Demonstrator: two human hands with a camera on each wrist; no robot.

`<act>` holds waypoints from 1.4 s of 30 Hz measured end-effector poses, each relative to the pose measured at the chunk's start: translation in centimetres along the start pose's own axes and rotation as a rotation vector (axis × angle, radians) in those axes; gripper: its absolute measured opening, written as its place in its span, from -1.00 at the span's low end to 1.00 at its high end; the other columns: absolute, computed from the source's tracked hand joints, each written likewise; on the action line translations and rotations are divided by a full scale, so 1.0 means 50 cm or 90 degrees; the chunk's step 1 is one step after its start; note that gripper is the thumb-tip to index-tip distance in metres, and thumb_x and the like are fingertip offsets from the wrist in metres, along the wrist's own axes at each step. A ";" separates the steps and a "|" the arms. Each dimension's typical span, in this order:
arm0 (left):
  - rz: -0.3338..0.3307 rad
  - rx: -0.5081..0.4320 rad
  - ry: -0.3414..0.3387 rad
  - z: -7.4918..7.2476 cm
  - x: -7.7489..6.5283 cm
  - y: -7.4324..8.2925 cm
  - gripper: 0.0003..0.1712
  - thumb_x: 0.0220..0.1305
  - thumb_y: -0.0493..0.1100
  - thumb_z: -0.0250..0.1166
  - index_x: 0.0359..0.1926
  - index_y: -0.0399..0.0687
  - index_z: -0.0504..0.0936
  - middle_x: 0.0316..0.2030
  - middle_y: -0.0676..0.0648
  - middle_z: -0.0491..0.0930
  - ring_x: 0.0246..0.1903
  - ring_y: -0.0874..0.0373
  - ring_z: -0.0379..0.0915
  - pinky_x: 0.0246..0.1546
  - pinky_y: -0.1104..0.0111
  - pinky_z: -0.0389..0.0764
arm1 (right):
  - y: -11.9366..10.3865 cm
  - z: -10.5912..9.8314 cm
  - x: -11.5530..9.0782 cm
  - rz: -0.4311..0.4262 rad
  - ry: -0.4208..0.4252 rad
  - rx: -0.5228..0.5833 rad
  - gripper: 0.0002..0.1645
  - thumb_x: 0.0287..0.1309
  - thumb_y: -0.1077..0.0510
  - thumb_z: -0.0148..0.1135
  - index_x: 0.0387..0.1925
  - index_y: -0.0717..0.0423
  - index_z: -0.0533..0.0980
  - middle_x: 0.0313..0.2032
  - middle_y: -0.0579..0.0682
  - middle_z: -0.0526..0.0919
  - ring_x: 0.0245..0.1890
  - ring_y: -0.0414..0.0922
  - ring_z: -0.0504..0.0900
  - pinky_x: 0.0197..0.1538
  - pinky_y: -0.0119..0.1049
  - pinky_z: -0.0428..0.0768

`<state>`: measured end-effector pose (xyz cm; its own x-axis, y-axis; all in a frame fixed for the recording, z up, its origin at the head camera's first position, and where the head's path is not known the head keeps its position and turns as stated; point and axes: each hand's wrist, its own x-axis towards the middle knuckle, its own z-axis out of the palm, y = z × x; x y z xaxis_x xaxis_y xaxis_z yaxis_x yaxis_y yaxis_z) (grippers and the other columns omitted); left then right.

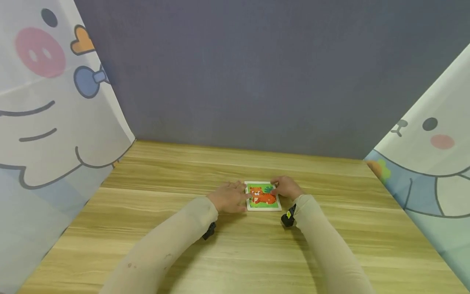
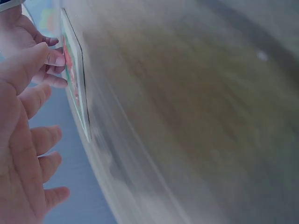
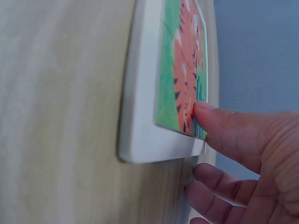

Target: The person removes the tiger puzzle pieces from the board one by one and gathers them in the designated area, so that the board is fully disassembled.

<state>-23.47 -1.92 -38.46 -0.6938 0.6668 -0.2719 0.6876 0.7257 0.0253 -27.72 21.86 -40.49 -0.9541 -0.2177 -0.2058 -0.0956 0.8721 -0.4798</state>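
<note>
A small square tiger picture board (image 1: 262,197) with a white frame and a green background lies flat on the wooden table. At its left edge is my left hand (image 1: 229,197), fingers spread and relaxed, fingertips right at the frame. The left wrist view shows those loose fingers (image 2: 46,135) with nothing held between them. My right hand (image 1: 287,188) holds the board's right side: its thumb (image 3: 224,126) presses on the picture close to the corner, while the other fingers curl beside the frame's outer edge. In the right wrist view a thin seam runs through the picture near the thumb.
The wood-grain table (image 1: 235,253) spreads around both arms. Behind it stands a grey panel (image 1: 235,73). Cartoon-printed cloths hang on the left (image 1: 55,122) and right (image 1: 433,163). Both wrists carry a small black device (image 1: 289,217).
</note>
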 end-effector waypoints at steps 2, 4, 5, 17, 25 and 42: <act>-0.002 0.004 -0.007 0.002 0.005 0.002 -0.28 0.36 0.28 0.02 0.47 0.28 0.14 0.47 -0.06 -0.02 0.45 0.01 -0.20 0.38 0.07 -0.04 | -0.005 0.001 -0.004 -0.002 -0.003 -0.001 -0.45 0.12 0.23 0.34 0.15 0.34 0.49 0.05 0.28 0.56 -0.02 0.13 0.56 0.02 0.00 0.52; -0.003 0.012 -0.013 0.002 0.008 0.004 -0.28 0.36 0.30 0.02 0.47 0.31 0.14 0.47 -0.05 0.01 0.45 0.02 -0.18 0.38 0.08 -0.02 | -0.012 0.000 -0.008 -0.009 -0.004 -0.001 -0.46 0.13 0.24 0.33 0.15 0.35 0.49 0.05 0.29 0.56 -0.04 0.13 0.57 -0.01 -0.02 0.54; -0.003 0.014 -0.016 0.002 0.009 0.004 -0.29 0.36 0.30 0.01 0.47 0.31 0.14 0.47 -0.05 0.01 0.45 0.02 -0.18 0.38 0.08 -0.02 | -0.014 0.001 -0.009 -0.013 -0.004 0.000 -0.47 0.13 0.25 0.33 0.14 0.35 0.49 0.05 0.29 0.56 -0.04 0.13 0.57 -0.01 -0.02 0.54; -0.026 0.007 -0.056 0.011 0.021 0.009 -0.30 0.35 0.31 0.00 0.46 0.37 0.14 0.47 0.01 0.00 0.45 0.04 -0.14 0.38 0.04 -0.03 | -0.029 0.020 -0.009 -0.007 -0.004 -0.007 -0.48 0.14 0.17 0.35 0.13 0.27 0.53 0.09 0.25 0.55 0.06 0.13 0.53 0.09 0.00 0.49; -0.036 0.016 -0.090 0.016 0.028 0.010 -0.33 0.39 0.28 -0.03 0.47 0.41 0.10 0.47 0.07 -0.01 0.43 0.09 -0.08 0.36 0.00 0.01 | -0.031 0.031 -0.011 0.017 0.004 0.010 -0.46 0.13 0.15 0.36 0.14 0.25 0.52 0.11 0.25 0.54 0.10 0.15 0.51 0.11 0.03 0.47; -0.018 0.108 -0.154 0.022 0.018 0.004 -0.32 0.42 0.32 -0.21 0.49 0.49 -0.10 0.49 0.15 -0.17 0.45 0.16 -0.20 0.38 0.05 -0.01 | -0.031 0.042 -0.019 0.019 0.004 0.029 -0.51 0.11 0.16 0.36 0.10 0.22 0.56 0.08 0.22 0.57 0.08 0.13 0.52 0.11 0.01 0.47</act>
<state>-23.72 -1.36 -39.75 -0.6566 0.5720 -0.4916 0.7085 0.6913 -0.1421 -26.05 19.82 -41.34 -0.9580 -0.1894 -0.2151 -0.0545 0.8573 -0.5119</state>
